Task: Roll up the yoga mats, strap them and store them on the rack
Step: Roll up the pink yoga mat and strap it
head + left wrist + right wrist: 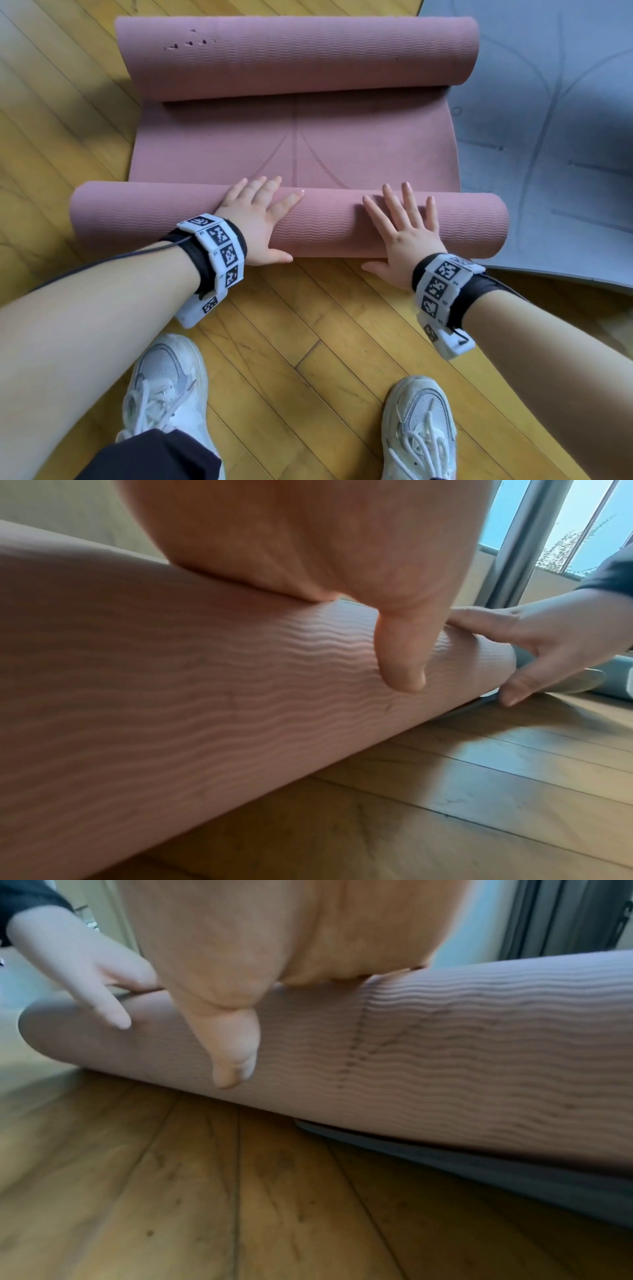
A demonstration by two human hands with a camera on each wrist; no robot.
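Note:
A pink yoga mat [294, 147] lies on the wooden floor, rolled at both ends. The near roll [329, 226] lies across in front of me, and the far roll [294, 58] sits at the top of the head view. A short flat stretch joins them. My left hand [257, 219] rests flat on the near roll with fingers spread and straight, thumb down its near side. My right hand [404, 226] lies the same way to the right. The wrist views show each thumb against the ribbed roll [205, 683] [445, 1056].
A grey mat [548, 137] lies flat on the right, its edge under the pink roll's right end. My two white shoes [164, 387] [421, 421] stand on the floor near me. A window frame [527, 542] shows beyond the roll.

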